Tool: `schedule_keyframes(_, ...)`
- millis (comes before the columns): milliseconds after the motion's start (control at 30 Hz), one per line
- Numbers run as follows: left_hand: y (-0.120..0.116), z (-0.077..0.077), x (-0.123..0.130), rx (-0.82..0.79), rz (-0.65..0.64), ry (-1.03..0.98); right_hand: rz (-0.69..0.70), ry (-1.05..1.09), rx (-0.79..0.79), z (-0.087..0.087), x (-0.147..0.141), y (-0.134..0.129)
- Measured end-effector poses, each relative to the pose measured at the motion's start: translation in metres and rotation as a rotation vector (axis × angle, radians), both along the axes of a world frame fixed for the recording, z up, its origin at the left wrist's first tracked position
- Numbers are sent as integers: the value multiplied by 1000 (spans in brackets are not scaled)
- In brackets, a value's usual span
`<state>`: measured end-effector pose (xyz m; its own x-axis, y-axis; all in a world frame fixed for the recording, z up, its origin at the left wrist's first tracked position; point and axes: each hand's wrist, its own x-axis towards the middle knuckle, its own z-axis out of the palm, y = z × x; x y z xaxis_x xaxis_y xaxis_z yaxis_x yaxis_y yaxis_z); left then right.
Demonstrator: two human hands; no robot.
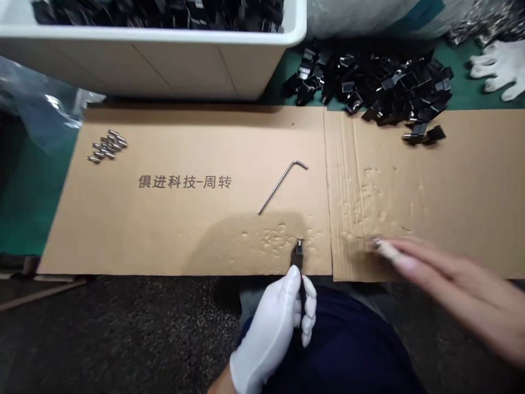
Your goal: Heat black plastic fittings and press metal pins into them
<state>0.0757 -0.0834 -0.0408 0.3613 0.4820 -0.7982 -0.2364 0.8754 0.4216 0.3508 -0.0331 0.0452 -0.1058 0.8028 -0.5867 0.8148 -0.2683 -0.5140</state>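
Note:
My left hand (283, 312), in a white glove, is closed around the handles of dark pliers (297, 256). The jaws point up over the cardboard's front edge and have a small shiny metal piece (299, 242) at their tip. My right hand (414, 262) is bare and blurred above the right cardboard, its fingertips pressed together. A pale covering or object (386, 250) shows at those fingertips; what they pinch, if anything, cannot be made out. Beyond the pliers lies a bent hex key (279, 186) on the cardboard (184, 230).
Small metal pins (107, 146) lie in a heap at the cardboard's left. A pile of black parts (381, 87) sits at the back right, near a white glove (502, 68). A white bin (164, 65) of black pieces stands at the back left, beside clear plastic (45, 104).

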Motion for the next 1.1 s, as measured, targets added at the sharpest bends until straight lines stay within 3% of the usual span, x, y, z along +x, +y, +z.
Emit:
schedule_keyframes(100, 1, 1, 1, -73, 3, -83, 138, 76, -158, 12, -66, 22)
schedule_keyframes(200, 1, 1, 4, -120, 28, -137, 177, 60, -194, 14, -91, 44)
schedule_keyframes(467, -2, 7, 9, -71, 65, -147, 213, -130, -327, 17, -105, 58)
schedule_keyframes(767, -3, 12, 7, -35, 41, -123, 282, -284, -356, 21, -117, 64)
schedule_keyframes(1100, 0, 13, 9, -61, 31, -81, 305, -318, -362, 19, -120, 67)
